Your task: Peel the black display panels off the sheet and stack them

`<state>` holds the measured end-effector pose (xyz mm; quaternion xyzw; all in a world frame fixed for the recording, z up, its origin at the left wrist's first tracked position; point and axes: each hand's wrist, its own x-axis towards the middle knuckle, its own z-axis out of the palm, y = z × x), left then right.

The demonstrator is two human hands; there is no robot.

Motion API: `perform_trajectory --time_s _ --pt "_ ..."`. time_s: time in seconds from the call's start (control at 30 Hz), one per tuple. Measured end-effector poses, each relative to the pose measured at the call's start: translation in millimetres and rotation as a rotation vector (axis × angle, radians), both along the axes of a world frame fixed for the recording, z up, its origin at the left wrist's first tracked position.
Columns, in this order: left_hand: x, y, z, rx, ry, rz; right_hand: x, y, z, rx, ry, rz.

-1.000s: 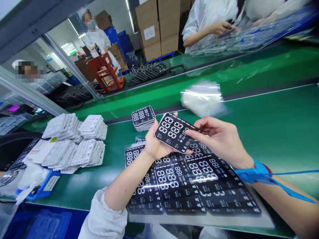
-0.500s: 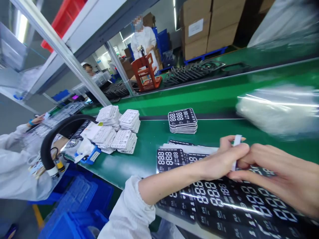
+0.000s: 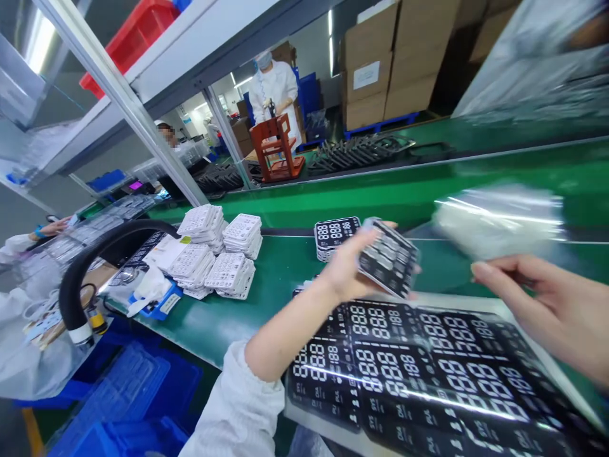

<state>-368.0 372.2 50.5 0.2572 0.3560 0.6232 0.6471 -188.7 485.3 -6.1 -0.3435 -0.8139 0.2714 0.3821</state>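
Note:
My left hand [image 3: 349, 263] grips a small rounded panel [image 3: 389, 259] whose black face carries white digits. The panel is tilted, its printed face turned toward me. My right hand [image 3: 547, 304] is apart from it to the right, thumb and fingertips pinched together; whatever lies between them, if anything, I cannot make out. Below both hands spreads a glossy black sheet of printed display labels [image 3: 385, 374], with rows of white digits and pale edging. Just behind my left hand stands a stack of black-faced panels [image 3: 333, 231], partly covered by that hand.
Several stacks of white panels [image 3: 230, 274] stand left on the green bench [image 3: 276, 273]. Beside them are a blue box [image 3: 164, 301] and a curved black hose [image 3: 71, 279]. A clear plastic bag [image 3: 499, 219] lies at right. Across the bench a co-worker [image 3: 276, 82] stands behind a red-brown fixture [image 3: 273, 149].
My hands have moved apart. The left hand has carried the panel left toward the stack and turned its black face into view; the right hand has let go of it.

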Motion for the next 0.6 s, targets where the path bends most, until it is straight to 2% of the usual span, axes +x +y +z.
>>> perform_trajectory --time_s 0.07,0.13,0.2,0.27,0.47,0.53,0.6 --pt "-22 -2 11.4 0.077 -0.019 0.117 0 7 6.7 -0.144 0.112 -0.061" --pt "-43 0 15.5 0.056 0.088 0.318 -1 12 10.0 -0.342 0.307 -0.084" --pt "-60 7 11.9 -0.060 0.323 0.570 -3 14 10.1 -0.529 0.522 -0.044" --pt "-74 18 3.0 -0.135 0.491 0.702 -6 15 8.9 -0.657 0.681 0.015" --pt "-88 40 -21.7 -0.209 0.876 0.821 -9 20 8.3 -0.863 0.866 0.008" --pt "-88 41 -24.3 -0.244 1.027 0.835 -8 24 6.1 -0.888 0.911 -0.004" --pt "-85 39 -24.3 -0.275 1.166 0.841 -7 29 1.4 -0.844 0.932 -0.012"
